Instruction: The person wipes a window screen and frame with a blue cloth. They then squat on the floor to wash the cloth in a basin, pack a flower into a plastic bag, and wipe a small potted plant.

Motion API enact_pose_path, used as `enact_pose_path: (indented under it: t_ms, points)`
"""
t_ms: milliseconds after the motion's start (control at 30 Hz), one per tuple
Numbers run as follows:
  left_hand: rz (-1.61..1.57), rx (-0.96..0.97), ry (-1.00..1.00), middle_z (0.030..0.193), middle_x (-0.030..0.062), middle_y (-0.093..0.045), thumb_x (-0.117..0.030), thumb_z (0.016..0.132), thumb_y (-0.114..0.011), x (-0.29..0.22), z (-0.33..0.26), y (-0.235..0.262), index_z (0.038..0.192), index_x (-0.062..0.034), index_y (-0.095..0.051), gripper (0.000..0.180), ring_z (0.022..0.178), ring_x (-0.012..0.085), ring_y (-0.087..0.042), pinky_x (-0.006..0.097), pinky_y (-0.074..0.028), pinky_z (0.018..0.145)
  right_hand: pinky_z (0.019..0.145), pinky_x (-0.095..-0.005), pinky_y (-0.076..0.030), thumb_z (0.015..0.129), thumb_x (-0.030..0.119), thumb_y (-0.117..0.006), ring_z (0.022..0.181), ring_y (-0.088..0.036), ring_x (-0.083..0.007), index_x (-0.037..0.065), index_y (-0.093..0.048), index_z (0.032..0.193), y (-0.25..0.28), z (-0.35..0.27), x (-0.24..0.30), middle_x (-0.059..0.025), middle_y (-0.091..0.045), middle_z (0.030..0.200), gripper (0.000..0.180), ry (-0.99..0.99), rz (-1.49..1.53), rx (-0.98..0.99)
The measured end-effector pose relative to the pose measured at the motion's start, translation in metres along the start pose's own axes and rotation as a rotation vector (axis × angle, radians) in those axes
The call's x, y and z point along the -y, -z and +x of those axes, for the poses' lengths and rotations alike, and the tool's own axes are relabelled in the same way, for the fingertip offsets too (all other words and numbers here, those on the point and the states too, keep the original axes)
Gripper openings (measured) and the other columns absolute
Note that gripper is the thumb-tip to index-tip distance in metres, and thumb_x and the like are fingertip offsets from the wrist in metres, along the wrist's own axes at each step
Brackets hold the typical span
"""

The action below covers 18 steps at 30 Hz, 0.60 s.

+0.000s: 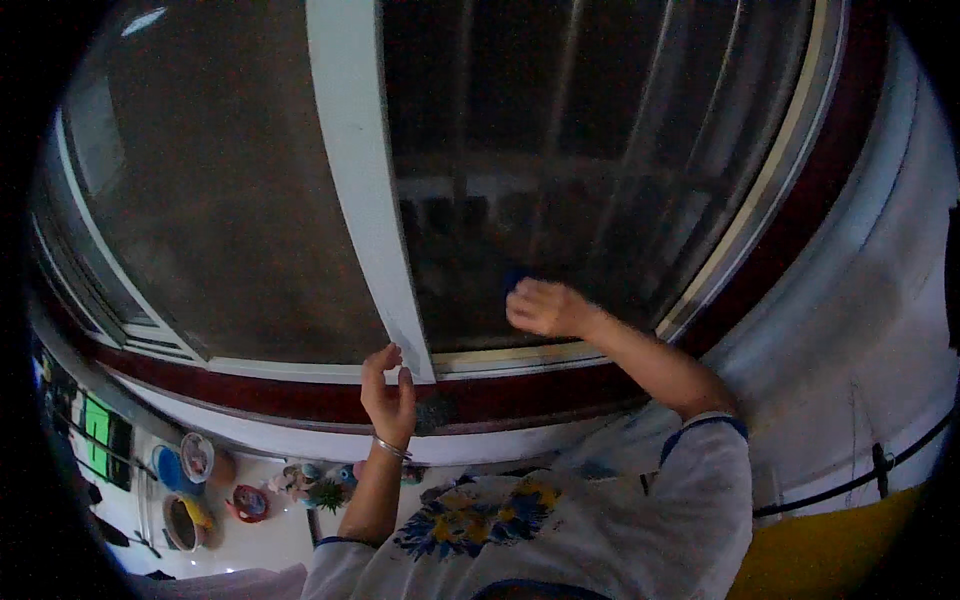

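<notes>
Currently at the window, right hand point(548, 309) in front of the dark right-hand glass pane point(580, 190), left hand point(388, 402) lower by the white upright frame bar point(352, 150).

My right fingers point(524, 298) are curled closed on a small dark-blue item point(516, 278), which peeks out at their tips before the lower part of the pane; most of it is hidden, so I can't tell its kind. My left fingers point(374, 368) are half bent, thumb apart, holding nothing that I can see, near the bar's foot; whether they touch it I can't tell. A dark grey, rough-looking lump point(436, 411) lies beside that hand on the dark-red sill point(530, 400).
</notes>
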<state>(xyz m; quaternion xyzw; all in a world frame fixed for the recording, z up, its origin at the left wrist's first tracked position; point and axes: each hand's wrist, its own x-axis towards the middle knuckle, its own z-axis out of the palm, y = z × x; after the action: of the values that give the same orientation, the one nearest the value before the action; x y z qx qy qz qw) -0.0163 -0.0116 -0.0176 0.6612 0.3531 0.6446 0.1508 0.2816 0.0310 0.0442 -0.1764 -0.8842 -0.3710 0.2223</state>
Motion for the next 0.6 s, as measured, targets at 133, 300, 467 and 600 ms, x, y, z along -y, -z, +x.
enact_pose_path:
  t_ms: [133, 300, 467, 600]
  points:
    - [0.046, -0.036, 0.012, 0.094, 0.0121, -0.058, 0.005, 0.073, -0.055, 0.007, 0.000, 0.006, 0.108, -0.0012, -0.054, 0.035, 0.083, 0.0225, -0.056, 0.032, -0.044, 0.076, 0.079, -0.0321, -0.051, 0.071, 0.013, -0.061, 0.086, -0.059, -0.0214, 0.010, -0.058, 0.079, 0.008, 0.049, -0.043, -0.0056, -0.058, 0.087, 0.009, 0.179, 0.076, -0.007]
    - [0.265, -0.087, 0.038, 0.096, 0.0143, -0.058, 0.002, 0.073, -0.057, 0.000, -0.007, 0.044, 0.109, -0.0020, -0.054, 0.036, 0.085, 0.0279, -0.056, 0.035, -0.045, 0.080, 0.082, -0.0417, -0.046, 0.071, 0.000, -0.051, 0.096, -0.055, -0.0339, 0.006, -0.059, 0.095, 0.121, 0.258, -0.216, -0.0147, -0.057, 0.102, 0.026, -0.111, -0.146, -0.431]
    - [0.049, -0.054, 0.048, 0.098, 0.0146, -0.057, 0.003, 0.073, -0.058, 0.000, 0.005, -0.006, 0.109, -0.0021, -0.053, 0.037, 0.089, 0.0289, -0.056, 0.036, -0.045, 0.081, 0.087, -0.0394, -0.041, 0.067, -0.011, -0.048, 0.099, -0.050, -0.0365, -0.003, -0.055, 0.099, 0.291, 0.287, -0.330, -0.0210, -0.053, 0.102, 0.033, -0.260, -0.750, -0.922]
    - [0.212, -0.085, 0.025, 0.100, 0.0147, -0.057, 0.004, 0.072, -0.058, 0.007, -0.004, 0.032, 0.109, -0.0015, -0.053, 0.037, 0.090, 0.0285, -0.057, 0.035, -0.045, 0.081, 0.085, -0.0446, -0.044, 0.069, -0.004, -0.047, 0.099, -0.053, -0.0349, 0.006, -0.059, 0.095, 0.149, 0.244, -0.208, -0.0160, -0.057, 0.098, 0.030, -0.372, -0.364, -0.686]
